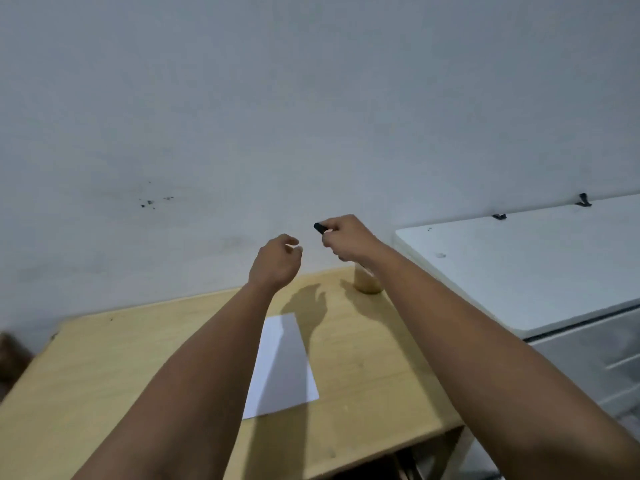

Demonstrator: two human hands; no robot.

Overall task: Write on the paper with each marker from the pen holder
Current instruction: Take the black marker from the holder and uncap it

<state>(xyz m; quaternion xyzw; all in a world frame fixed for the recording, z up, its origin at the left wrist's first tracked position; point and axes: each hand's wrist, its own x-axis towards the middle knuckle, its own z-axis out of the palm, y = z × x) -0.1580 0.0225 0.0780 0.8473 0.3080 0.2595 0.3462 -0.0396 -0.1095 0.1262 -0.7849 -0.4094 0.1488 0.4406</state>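
Black marker in right hand

We can read no text, label, brand or number anywhere. The paper on the bench shows us a blank white face, and the dark marker is too small and blurred for us to make out any print.
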